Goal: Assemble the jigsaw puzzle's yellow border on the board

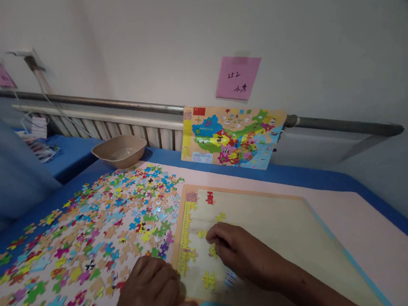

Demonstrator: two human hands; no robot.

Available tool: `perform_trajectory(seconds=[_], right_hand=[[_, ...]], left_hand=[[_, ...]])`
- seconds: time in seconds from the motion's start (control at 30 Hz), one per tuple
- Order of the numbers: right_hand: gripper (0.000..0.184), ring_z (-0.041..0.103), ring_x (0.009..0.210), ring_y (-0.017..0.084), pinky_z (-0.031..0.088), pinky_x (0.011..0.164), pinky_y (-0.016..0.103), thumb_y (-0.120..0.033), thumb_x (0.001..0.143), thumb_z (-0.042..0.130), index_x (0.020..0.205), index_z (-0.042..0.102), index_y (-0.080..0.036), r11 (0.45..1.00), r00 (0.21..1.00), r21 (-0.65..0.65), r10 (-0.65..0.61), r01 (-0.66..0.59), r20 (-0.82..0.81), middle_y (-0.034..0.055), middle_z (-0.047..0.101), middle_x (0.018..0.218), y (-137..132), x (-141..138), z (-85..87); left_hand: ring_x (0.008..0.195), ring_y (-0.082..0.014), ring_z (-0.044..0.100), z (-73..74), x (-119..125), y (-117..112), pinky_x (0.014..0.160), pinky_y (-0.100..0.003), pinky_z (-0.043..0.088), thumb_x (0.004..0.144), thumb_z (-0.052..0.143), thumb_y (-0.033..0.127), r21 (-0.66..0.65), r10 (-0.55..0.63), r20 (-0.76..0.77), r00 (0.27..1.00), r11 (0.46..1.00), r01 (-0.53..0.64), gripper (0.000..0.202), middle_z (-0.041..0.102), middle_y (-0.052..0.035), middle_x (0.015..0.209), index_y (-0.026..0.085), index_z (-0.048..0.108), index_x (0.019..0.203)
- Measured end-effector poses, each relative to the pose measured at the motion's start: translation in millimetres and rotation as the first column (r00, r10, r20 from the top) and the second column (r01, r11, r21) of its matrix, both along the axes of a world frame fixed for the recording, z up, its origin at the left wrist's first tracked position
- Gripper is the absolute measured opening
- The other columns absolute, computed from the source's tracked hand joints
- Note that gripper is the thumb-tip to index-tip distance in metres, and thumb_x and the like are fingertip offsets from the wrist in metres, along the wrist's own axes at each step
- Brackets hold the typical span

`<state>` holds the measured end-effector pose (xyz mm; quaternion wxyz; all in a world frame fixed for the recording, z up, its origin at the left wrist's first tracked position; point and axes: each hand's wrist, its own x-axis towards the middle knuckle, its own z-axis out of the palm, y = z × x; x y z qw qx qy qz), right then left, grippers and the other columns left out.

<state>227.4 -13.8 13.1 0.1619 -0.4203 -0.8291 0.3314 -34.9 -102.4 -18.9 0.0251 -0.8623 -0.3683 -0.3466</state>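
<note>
A wooden puzzle board (274, 223) lies on the table in front of me, with a few yellow pieces (208, 280) and a red piece (210, 197) set into its left part. My right hand (236, 252) rests on the board, fingers curled and pinched on a yellow puzzle piece (212, 251). My left hand (152, 293) lies palm down on the board's near left corner, fingers bent, thumb on the front edge. A wide spread of loose coloured puzzle pieces (99, 229) covers the table to the left.
A beige bowl (120, 151) sits at the back left. A finished map picture (231, 136) leans against the wall under a pink note (237, 77). A radiator and pipe run along the wall. Blue cloth (316, 176) edges the pink tabletop.
</note>
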Motion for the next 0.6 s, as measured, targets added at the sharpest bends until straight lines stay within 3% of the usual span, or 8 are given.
perform_trajectory(seconds=[0.1,0.3,0.6], right_hand=[[0.027,0.063,0.088,0.018,0.045,0.079,0.029,-0.002,0.088,0.053,0.097,0.070,-0.021,0.999,0.999,0.007,0.038,-0.038,0.005,0.0015,0.070,0.097,8,-13,-0.6],[0.034,0.066,0.098,0.019,0.047,0.091,0.032,-0.003,0.093,0.050,0.106,0.076,-0.021,0.991,0.990,0.034,0.132,-0.131,-0.048,0.0043,0.071,0.105,11,-18,-2.4],[0.021,0.058,0.085,0.016,0.041,0.077,0.027,-0.003,0.091,0.055,0.090,0.066,-0.021,0.997,0.995,0.054,0.055,-0.059,0.081,0.0003,0.066,0.093,3,-17,-3.7]], left_hand=[[0.077,-0.0213,0.061,0.6,0,1,0.073,-0.039,0.041,0.103,0.064,0.023,-0.001,0.000,0.008,1.000,1.000,0.000,0.017,0.067,-0.0005,0.079,0.020,0.061,0.087],[0.076,-0.0209,0.062,3.0,-1,2,0.072,-0.039,0.041,0.106,0.061,0.026,-0.002,-0.008,0.012,1.000,1.000,0.008,0.018,0.068,-0.0009,0.080,0.020,0.062,0.090],[0.077,-0.0212,0.062,2.1,-1,0,0.072,-0.038,0.042,0.103,0.062,0.022,-0.024,-0.009,0.015,1.000,1.000,0.009,0.014,0.067,-0.0005,0.079,0.020,0.062,0.089]])
